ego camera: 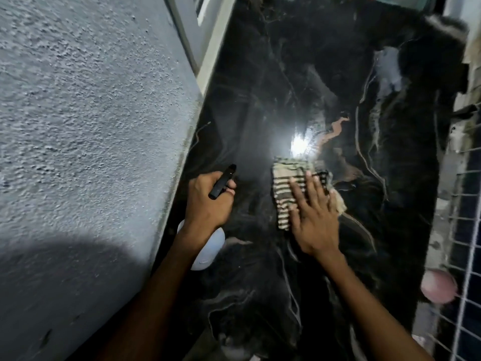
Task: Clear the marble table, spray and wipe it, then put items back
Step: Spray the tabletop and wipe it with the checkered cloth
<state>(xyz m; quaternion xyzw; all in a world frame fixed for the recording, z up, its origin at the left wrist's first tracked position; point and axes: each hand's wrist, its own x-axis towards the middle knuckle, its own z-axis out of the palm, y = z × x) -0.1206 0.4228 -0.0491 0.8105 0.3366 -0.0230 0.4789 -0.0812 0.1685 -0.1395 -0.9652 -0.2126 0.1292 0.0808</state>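
The black marble table (pixel 325 74) with pale veins fills the middle of the head view. My left hand (pixel 208 201) grips a spray bottle by its black trigger head (pixel 222 181); the bottle's white body (pixel 208 250) shows under my wrist. The nozzle points up the table. My right hand (pixel 313 216) lies flat, fingers spread, on a striped beige and dark cloth (pixel 287 188) that is pressed on the marble near its middle. A bright light glare sits on the wet-looking surface just beyond the cloth.
A rough grey plastered wall (pixel 86 126) runs along the table's left edge, with a white window frame (pixel 210 56) farther back. A white wire grid (pixel 466 243) stands along the right edge. A pink round object (pixel 438 286) sits at the table's right edge.
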